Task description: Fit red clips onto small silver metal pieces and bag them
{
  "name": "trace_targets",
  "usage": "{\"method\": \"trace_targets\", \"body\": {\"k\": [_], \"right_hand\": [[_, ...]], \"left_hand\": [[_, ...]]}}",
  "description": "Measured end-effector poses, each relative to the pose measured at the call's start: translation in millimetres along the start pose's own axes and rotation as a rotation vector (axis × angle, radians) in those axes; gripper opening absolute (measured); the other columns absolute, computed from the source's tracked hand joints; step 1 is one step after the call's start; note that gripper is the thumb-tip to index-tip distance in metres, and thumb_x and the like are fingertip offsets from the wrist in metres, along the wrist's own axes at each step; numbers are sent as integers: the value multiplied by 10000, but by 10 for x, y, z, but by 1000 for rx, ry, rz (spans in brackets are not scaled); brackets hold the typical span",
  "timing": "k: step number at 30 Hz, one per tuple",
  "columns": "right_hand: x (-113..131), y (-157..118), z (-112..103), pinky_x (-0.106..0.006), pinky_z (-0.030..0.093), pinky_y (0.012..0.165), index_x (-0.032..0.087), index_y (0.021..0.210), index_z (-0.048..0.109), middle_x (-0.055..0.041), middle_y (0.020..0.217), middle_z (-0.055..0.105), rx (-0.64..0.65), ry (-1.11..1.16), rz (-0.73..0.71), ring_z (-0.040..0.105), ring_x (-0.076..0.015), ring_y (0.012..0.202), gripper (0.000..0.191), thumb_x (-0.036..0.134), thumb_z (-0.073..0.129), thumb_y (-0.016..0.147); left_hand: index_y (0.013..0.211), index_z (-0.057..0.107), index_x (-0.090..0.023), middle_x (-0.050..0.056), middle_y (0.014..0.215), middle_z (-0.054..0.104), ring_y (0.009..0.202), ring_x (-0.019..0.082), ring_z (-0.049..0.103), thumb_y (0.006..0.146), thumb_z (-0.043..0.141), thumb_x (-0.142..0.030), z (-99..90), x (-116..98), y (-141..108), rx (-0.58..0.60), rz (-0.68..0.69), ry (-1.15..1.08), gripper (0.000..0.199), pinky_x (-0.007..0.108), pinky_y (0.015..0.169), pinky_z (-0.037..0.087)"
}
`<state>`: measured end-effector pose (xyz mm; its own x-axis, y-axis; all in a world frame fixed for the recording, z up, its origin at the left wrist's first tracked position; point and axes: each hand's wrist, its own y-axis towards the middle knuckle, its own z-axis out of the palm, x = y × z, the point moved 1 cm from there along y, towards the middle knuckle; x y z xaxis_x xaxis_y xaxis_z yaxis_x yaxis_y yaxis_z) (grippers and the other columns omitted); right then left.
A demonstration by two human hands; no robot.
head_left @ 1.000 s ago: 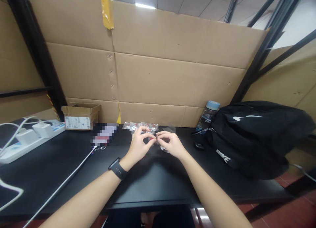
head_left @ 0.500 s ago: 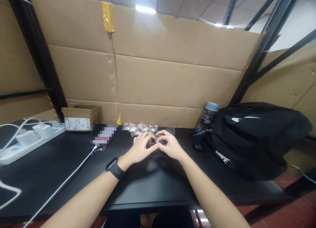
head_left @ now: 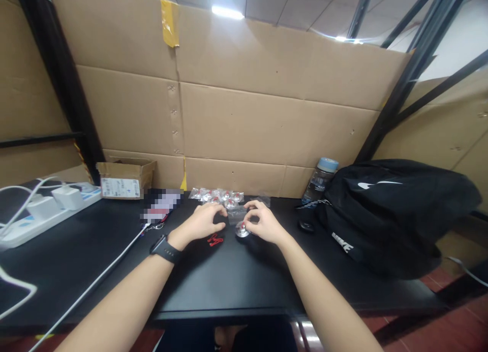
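Pinched between the thumb and index finger of my right hand point(head_left: 263, 222) is a round silver piece point(head_left: 241, 230) with a red centre, low over the black table. My left hand point(head_left: 206, 221) has its thumb and fingers apart, with nothing between them. A bundle of red cord point(head_left: 215, 240) lies on the table just below my left hand. Behind the hands, several silver-and-red pieces in clear bags point(head_left: 217, 195) lie in a group. A clear plastic bag point(head_left: 237, 215) sits between my hands.
At the left are a white power strip point(head_left: 53, 215) with plugs, an open cardboard box point(head_left: 125, 179) and a phone point(head_left: 162, 207) on a white cable. A bottle point(head_left: 318, 182), a small black object point(head_left: 306, 226) and a black bag point(head_left: 389, 215) stand at the right of the table point(head_left: 229, 286).
My left hand has moved left, away from my right hand, and opened. The silver piece and the red cord now show, the cord lying on the table.
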<state>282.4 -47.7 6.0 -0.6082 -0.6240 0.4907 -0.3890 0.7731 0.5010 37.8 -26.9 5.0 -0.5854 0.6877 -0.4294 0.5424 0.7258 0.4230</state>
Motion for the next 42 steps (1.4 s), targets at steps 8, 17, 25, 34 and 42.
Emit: {"method": "trace_targets", "body": {"k": [8,17,25,34,42], "right_hand": [[-59,-49,-28,-420,408,1049,234,717,772,-62,1281,585,192,-2,34,514,-270,1205,58,177,764,712],[-148,-64,-157,-333,471,865,225,806,751,-52,1019,683,198,-99,80,626,-225,969,274,360,887,610],[-339,-108,-194,-228,435,614,223,871,727,12,829,722,244,-80,220,632,-145,696,355,263,881,554],[-164,-77,-236,-238,487,641,227,958,709,-5,923,738,72,23,199,663,-146,716,330,221,795,639],[223,-4,-79,-305,541,775,250,1147,658,-52,1145,714,-128,374,28,693,-206,973,445,239,773,718]], "left_hand": [[760,791,-278,11,854,734,839,199,665,732,756,-360,-134,78,-52,295,77,-54,93,270,850,451],[712,794,-284,20,821,726,831,205,661,751,746,-391,-57,-11,-49,406,105,-116,124,276,825,463],[797,735,-228,41,904,693,882,200,635,856,645,-389,-25,-22,-35,276,126,-83,194,280,836,458],[861,633,-207,24,883,717,802,191,647,913,582,-372,-9,-185,1,-33,21,-194,180,297,766,478],[943,734,-219,32,933,767,894,226,705,832,712,-361,46,-228,56,-269,-55,-325,182,354,885,516]]}}
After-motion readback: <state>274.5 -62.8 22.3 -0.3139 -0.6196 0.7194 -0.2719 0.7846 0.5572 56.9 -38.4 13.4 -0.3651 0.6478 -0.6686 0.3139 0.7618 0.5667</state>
